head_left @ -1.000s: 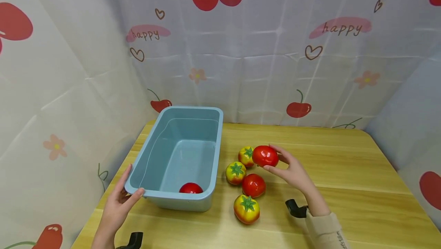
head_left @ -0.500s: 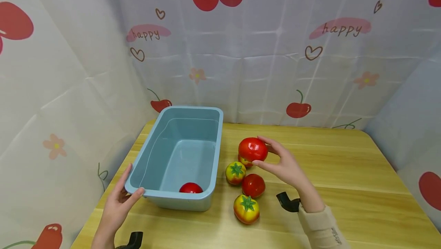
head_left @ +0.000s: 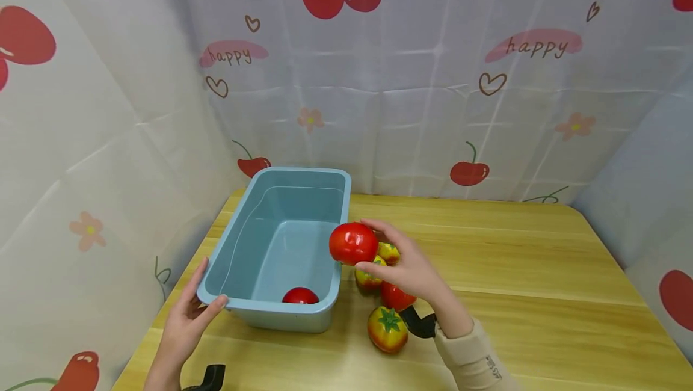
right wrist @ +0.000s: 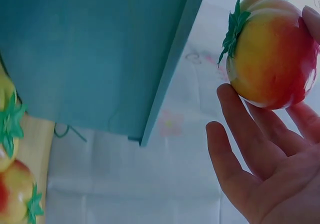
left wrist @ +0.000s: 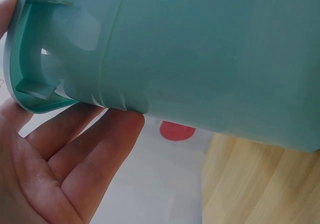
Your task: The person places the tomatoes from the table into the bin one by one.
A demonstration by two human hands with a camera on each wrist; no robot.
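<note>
My right hand holds a glossy red tomato between thumb and fingers, at the right rim of the light-blue plastic bin. In the right wrist view that tomato shows a yellow side and a green leafy top. My left hand grips the near-left corner of the bin, thumb on the rim; in the left wrist view its fingers lie against the outer wall. Inside the bin, at the near end, sits another red tomato, partly hidden by the rim.
Right of the bin on the wooden table lie a yellow tomato with a green top, a red tomato and two more yellow ones, partly behind my right hand. A cherry-print curtain encloses the back and sides.
My right hand has carried the red tomato leftward, from over the loose tomatoes to the bin's right rim. My left hand and the bin have stayed in place.
</note>
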